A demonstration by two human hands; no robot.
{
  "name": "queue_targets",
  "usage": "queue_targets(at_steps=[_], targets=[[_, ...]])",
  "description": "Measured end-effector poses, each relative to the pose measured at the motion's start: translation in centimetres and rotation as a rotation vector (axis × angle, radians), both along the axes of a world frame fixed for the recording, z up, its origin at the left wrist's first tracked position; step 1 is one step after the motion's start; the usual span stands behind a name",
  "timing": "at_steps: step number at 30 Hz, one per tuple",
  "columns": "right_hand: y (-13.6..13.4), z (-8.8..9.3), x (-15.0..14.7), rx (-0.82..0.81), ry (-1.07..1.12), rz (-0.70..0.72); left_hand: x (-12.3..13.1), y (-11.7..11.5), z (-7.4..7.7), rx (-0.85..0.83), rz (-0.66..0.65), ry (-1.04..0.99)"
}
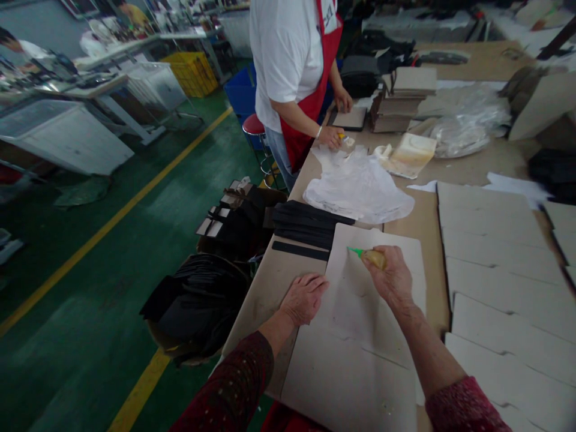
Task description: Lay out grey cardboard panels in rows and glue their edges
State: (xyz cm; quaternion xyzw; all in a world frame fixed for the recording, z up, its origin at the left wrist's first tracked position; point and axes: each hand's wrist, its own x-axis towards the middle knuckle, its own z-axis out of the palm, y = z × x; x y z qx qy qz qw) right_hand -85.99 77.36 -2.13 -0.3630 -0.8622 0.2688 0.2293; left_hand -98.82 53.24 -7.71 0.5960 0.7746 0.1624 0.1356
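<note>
My right hand (394, 277) grips a yellowish squeeze glue bottle (375, 258) with a green nozzle. Its tip points left, at or just above the upper part of a pale grey board (382, 324); I cannot tell whether it touches. My left hand (306, 297) lies flat at the board's left edge, fingers stretched out and holding nothing. Overlapping boards seem to make up this pale surface. Just beyond my left hand, a single black strip (300, 250) lies on the table, beside a pile of black strips (306, 223).
Rows of overlapping grey boards (495, 240) cover the table's right side. Crumpled white sheets (360, 186) lie ahead, near a co-worker (292, 72) holding a brush at the table. Boxes of black pieces (198, 306) stand on the floor at left.
</note>
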Motion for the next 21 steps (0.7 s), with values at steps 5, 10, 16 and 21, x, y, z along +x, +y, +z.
queue_targets(at_steps=[5,10,16,21], targets=[[0.4,0.9,-0.3,0.042,-0.073,0.001,0.0,0.0,0.1,-0.008,0.001,0.003],[1.0,1.5,-0.2,0.041,-0.167,-0.018,0.0,0.0,-0.2,-0.018,-0.001,0.009],[1.4,1.8,0.2,-0.016,-0.171,0.019,0.0,0.0,-0.3,-0.01,0.003,0.005],[1.0,1.2,0.3,-0.046,-0.106,0.031,0.0,0.0,-0.2,-0.022,-0.003,0.008]])
